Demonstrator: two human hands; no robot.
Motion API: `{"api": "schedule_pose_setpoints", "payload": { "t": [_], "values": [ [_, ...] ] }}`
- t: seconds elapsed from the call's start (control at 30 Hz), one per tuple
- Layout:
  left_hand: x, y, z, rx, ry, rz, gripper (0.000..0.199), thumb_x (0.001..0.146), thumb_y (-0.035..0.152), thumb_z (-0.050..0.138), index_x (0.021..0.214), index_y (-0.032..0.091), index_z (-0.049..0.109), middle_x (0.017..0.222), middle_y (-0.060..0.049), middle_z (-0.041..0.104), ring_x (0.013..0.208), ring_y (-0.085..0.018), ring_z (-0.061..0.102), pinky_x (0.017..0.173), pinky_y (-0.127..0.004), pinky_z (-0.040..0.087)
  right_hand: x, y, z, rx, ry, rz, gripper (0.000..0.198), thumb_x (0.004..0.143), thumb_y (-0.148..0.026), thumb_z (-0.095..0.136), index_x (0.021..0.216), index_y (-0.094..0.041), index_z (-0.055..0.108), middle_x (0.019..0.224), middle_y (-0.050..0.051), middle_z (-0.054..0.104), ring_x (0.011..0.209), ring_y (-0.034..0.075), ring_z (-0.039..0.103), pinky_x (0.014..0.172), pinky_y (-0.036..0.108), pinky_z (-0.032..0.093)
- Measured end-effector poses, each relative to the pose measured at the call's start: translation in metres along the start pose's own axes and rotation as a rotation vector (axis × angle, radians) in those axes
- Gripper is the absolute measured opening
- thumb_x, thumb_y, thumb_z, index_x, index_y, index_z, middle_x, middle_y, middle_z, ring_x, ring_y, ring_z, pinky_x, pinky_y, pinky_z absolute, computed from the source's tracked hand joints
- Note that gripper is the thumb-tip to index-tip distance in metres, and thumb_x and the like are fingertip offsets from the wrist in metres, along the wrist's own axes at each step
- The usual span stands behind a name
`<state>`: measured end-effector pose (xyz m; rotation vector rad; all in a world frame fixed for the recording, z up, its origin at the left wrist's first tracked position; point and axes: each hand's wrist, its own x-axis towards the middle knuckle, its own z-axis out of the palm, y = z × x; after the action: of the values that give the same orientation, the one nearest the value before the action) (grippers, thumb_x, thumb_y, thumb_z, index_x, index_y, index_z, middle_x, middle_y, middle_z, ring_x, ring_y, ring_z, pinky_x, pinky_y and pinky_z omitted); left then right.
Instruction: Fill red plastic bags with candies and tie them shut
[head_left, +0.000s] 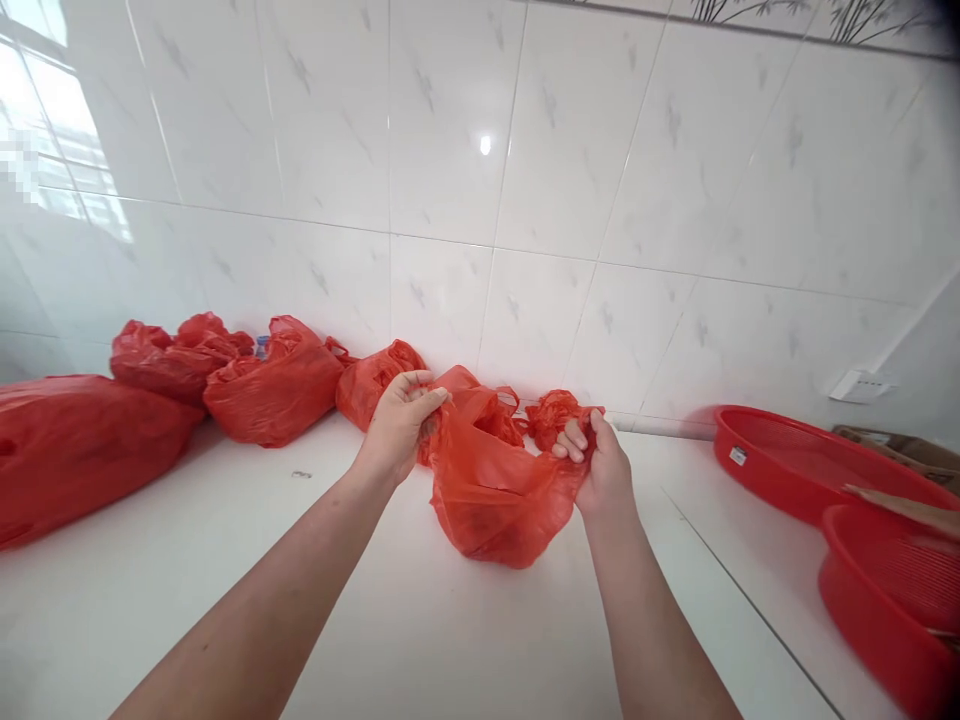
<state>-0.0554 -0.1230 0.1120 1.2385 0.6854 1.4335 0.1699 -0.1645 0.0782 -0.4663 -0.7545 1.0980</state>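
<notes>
A thin red plastic bag (502, 500) hangs between my two hands over the white table, its mouth spread and its lower part sagging toward me. My left hand (401, 420) pinches the bag's left edge between thumb and fingers. On the other side, my right hand (600, 460) grips the right edge, fingers curled round the plastic. Something darker shows faintly through the bag's bottom, too dim to make out. Just behind it lie a crumpled red bag (555, 412) and, to the left, a filled red bag (379, 380).
More filled red bags (274, 390) line the tiled wall (442, 290) on the left, with a large one (90, 450) nearest. At the right stand two red plastic sieves (787, 480), a cardboard box (900, 447) and a power socket (860, 386). A seam crosses the white table (450, 650).
</notes>
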Motion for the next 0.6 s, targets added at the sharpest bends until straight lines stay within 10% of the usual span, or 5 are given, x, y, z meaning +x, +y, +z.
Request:
{"api": "schedule_pose_setpoints", "payload": {
  "t": [0.23, 0.4, 0.6],
  "values": [
    [-0.010, 0.027, 0.005, 0.467, -0.258, 0.154, 0.049, 0.072, 0.017, 0.059, 0.120, 0.021, 0.049, 0.092, -0.003, 0.063, 0.078, -0.015, 0.059, 0.064, -0.025, 0.046, -0.015, 0.012, 0.036, -0.342, -0.110, -0.037, 0.038, 0.085, -0.050, 0.042, 0.108, -0.022, 0.055, 0.047, -0.008, 0.034, 0.039, 0.007, 0.023, 0.038, 0.019, 0.026],
    [-0.015, 0.035, 0.017, 0.884, -0.212, 0.440, 0.014, 0.075, 0.018, 0.055, 0.081, 0.023, 0.068, 0.070, 0.000, 0.062, 0.064, -0.014, 0.053, 0.054, -0.025, 0.037, -0.024, 0.009, 0.045, -0.503, -0.250, 0.134, 0.053, 0.080, -0.034, 0.053, 0.131, -0.025, 0.040, 0.050, -0.010, 0.037, 0.040, 0.006, 0.029, 0.037, 0.017, 0.021],
    [-0.022, 0.023, 0.037, 0.665, -0.242, 0.362, 0.003, 0.071, 0.021, 0.062, 0.068, 0.021, 0.064, 0.073, -0.001, 0.059, 0.065, -0.014, 0.053, 0.054, -0.025, 0.041, -0.030, 0.015, 0.049, -0.562, -0.557, 0.244, 0.042, 0.080, -0.036, 0.060, 0.118, -0.024, 0.050, 0.057, -0.008, 0.042, 0.047, 0.007, 0.040, 0.041, 0.019, 0.023]
  ]
}}
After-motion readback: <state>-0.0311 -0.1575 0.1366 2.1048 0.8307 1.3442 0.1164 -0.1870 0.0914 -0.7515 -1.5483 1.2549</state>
